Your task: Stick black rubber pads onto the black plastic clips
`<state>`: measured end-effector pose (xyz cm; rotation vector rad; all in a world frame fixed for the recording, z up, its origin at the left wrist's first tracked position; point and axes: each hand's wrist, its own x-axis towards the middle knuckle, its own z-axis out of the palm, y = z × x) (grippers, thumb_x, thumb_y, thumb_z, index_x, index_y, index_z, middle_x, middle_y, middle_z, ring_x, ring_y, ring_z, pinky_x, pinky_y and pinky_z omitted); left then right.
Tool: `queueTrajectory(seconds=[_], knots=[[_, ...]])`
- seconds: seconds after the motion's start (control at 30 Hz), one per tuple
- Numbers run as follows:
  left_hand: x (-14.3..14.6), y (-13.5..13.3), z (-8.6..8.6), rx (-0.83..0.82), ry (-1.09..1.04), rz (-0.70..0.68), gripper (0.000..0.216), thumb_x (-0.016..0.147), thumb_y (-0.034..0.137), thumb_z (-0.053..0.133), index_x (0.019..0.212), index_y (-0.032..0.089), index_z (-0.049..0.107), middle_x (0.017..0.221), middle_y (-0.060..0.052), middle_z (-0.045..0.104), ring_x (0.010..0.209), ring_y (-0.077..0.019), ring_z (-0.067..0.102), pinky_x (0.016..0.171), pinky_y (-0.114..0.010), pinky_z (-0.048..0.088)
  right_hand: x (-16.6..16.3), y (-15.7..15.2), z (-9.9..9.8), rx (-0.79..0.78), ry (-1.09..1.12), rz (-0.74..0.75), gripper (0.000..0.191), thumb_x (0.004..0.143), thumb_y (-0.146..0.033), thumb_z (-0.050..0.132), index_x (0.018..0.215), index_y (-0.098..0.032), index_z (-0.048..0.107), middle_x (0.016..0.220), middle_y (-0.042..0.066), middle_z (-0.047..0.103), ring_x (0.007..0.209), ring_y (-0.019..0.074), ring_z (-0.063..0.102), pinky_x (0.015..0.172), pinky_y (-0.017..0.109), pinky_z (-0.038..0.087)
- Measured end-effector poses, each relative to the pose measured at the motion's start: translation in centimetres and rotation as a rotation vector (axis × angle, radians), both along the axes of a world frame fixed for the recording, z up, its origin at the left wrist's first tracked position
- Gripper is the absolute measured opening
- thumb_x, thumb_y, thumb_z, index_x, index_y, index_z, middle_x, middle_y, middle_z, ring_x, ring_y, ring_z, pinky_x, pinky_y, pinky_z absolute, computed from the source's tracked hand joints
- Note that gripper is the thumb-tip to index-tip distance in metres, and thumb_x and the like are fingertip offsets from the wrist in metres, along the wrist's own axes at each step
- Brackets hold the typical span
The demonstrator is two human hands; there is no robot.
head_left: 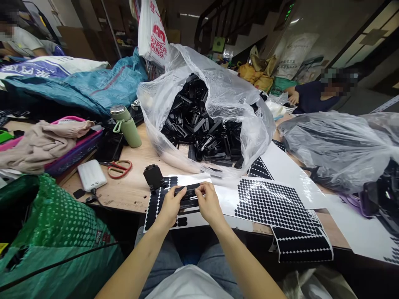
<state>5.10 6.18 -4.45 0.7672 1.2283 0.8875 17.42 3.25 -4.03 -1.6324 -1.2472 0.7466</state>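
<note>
Both the left hand [170, 204] and right hand [209, 203] pinch a small black plastic part [188, 192], probably from the clear bag [230, 95] full of similar parts [202, 128].

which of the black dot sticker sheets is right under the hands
The leftmost white sheet of black round stickers, beneath the left hand and right hand holding a black plastic part; fuller sheets lie to the right.

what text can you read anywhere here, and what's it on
"SUPER" over "MING" (maybe cut by a fold), red, on the white plastic bag hanging behind.
Red characters above it, same bag: cut off, unreadable.
Blue characters on the white woven sack: too blurred.
Green lit digits, top right: too blurred.
Black part pinched by left hand and right hand: no text seen.
</note>
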Motion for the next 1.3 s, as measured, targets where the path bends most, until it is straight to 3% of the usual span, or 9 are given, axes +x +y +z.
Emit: queueTrajectory(seconds=[0.27,0.37,0.43,0.5,0.63,0.77,0.93,1.13,1.3], knots=[[0.0,-0.2,-0.2,0.018,0.059,-0.028,0.049,0.063,0.052,0.067,0.095,0.018,0.053,0.071,0.000,0.058,0.051,-0.0122,0.054,0.037,-0.019,0.036,-0.2,0.0,-0.2,0.026,-0.053,0.029,0.013,0.081,-0.023,0.047,0.069,-0.020,0.049,0.095,0.008,0.049,0.098,0.0214,0.047,0.085,0.036,0.039],[-0.6,0.5,-0.5,0.035,0.060,-0.002,0.045,0.063,0.051,0.066,0.093,0.019,0.054,0.070,0.000,0.059,0.054,-0.0142,0.056,0.039,-0.021,0.040,-0.4,-0.6,-0.7,0.099,-0.102,-0.058,0.005,0.080,-0.026,0.050,0.079,-0.021,0.049,0.098,0.008,0.049,0.098,0.0216,0.047,0.083,0.036,0.040],[-1.2,1.4,-0.8,0.074,0.075,0.071,0.043,0.063,0.049,0.066,0.091,0.019,0.054,0.072,-0.001,0.059,0.055,-0.0143,0.057,0.041,-0.022,0.042,-0.9,-1.4,-1.7,0.074,-0.124,-0.120,0.007,0.082,-0.027,0.049,0.085,-0.021,0.047,0.093,0.007,0.050,0.089,0.0206,0.049,0.077,0.035,0.041],[-2.0,2.3,-1.1,0.104,0.081,0.136,0.041,0.061,0.047,0.067,0.089,0.019,0.054,0.073,0.000,0.059,0.055,-0.0134,0.056,0.042,-0.022,0.042,-2.0,-2.5,-3.3,-0.044,-0.184,-0.069,0.007,0.082,-0.027,0.050,0.083,-0.021,0.047,0.086,0.007,0.052,0.080,0.0216,0.050,0.072,0.036,0.042],[-2.7,2.9,-1.4,0.056,0.005,0.122,0.041,0.058,0.043,0.070,0.087,0.019,0.054,0.074,0.000,0.059,0.055,-0.0126,0.056,0.043,-0.021,0.042,-4.5,-4.4,-7.0,-0.192,-0.402,0.054,0.011,0.072,-0.018,0.060,0.076,-0.019,0.050,0.084,0.012,0.053,0.082,0.0290,0.050,0.072,0.041,0.040],[-2.6,2.5,-1.4,0.006,-0.045,0.121,0.036,0.059,0.041,0.069,0.084,0.020,0.053,0.074,0.001,0.059,0.056,-0.0124,0.056,0.043,-0.020,0.042,-5.5,-5.0,-8.5,-0.212,-0.490,0.048,0.013,0.073,-0.007,0.051,0.076,-0.019,0.053,0.083,0.013,0.054,0.080,0.0286,0.051,0.069,0.039,0.040],[-2.3,2.5,-1.9,-0.026,-0.076,0.167,0.028,0.064,0.040,0.064,0.080,0.019,0.054,0.071,0.001,0.058,0.056,-0.0121,0.056,0.042,-0.019,0.041,-5.0,-5.3,-7.4,-0.203,-0.432,0.143,0.019,0.078,-0.006,0.041,0.074,-0.020,0.052,0.078,0.009,0.054,0.075,0.0238,0.052,0.067,0.035,0.040],[-2.2,2.2,-2.6,-0.050,-0.086,0.122,0.028,0.065,0.040,0.064,0.081,0.019,0.055,0.073,0.000,0.059,0.061,-0.0141,0.058,0.043,-0.020,0.043,-3.2,-6.0,-2.8,-0.097,-0.055,0.237,0.011,0.083,-0.019,0.042,0.074,-0.022,0.048,0.075,0.002,0.053,0.071,0.0172,0.050,0.065,0.029,0.040],[-1.5,1.4,-3.1,-0.111,-0.046,0.006,0.028,0.068,0.042,0.060,0.088,0.022,0.056,0.076,-0.001,0.060,0.059,-0.0152,0.058,0.043,-0.021,0.041,0.6,-3.0,-0.9,-0.045,0.201,0.177,0.012,0.082,-0.032,0.049,0.075,-0.021,0.049,0.071,-0.001,0.052,0.069,0.0144,0.048,0.067,0.027,0.039]])
